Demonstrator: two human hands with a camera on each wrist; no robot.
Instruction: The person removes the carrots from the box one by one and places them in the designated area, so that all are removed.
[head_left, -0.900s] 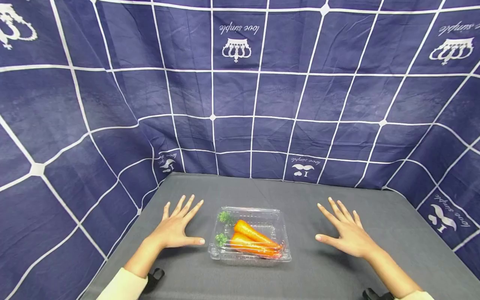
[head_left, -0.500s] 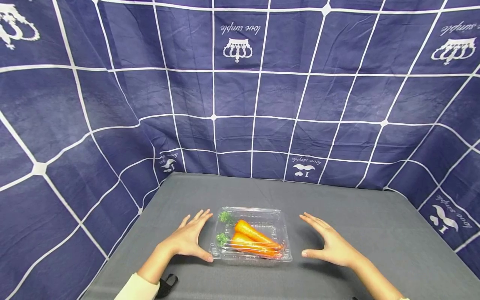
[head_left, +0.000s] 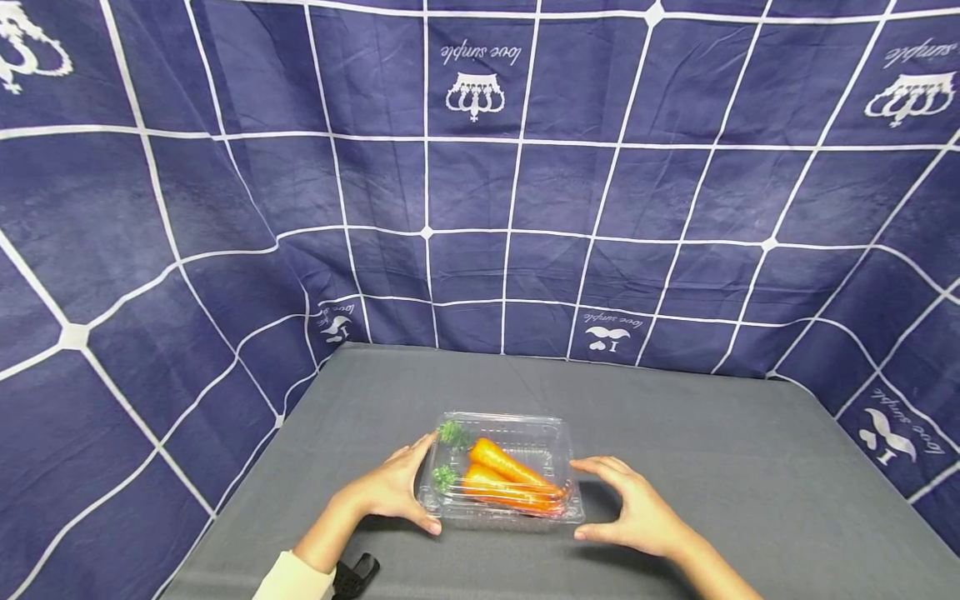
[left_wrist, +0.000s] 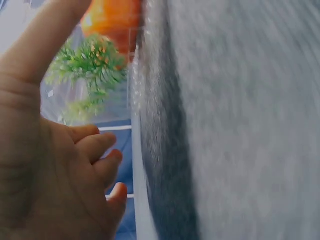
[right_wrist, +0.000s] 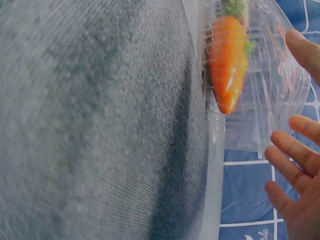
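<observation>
A clear plastic clamshell box (head_left: 504,518) lies on the grey table in the head view. Inside are two orange carrots (head_left: 510,486) with green leafy tops (head_left: 444,477) toward the left. My left hand (head_left: 386,492) is at the box's left end, thumb at the front corner and fingertips right at the back left edge. On the other side, my right hand (head_left: 641,515) faces the right end, thumb and fingers spread apart, fingertips close to the wall. In the right wrist view a carrot (right_wrist: 227,65) shows through the plastic, with the fingers bent slightly toward the box.
A grey cloth-covered table (head_left: 712,450) bears the box. Behind it and along both sides hangs a dark blue curtain (head_left: 562,192) with white grid lines. A black strap (head_left: 356,575) shows at the left wrist, below a cream sleeve (head_left: 296,577).
Both hands have moved inward and toward the near side, from wide apart with spread fingers to the two ends of the box. The box has stayed in place.
</observation>
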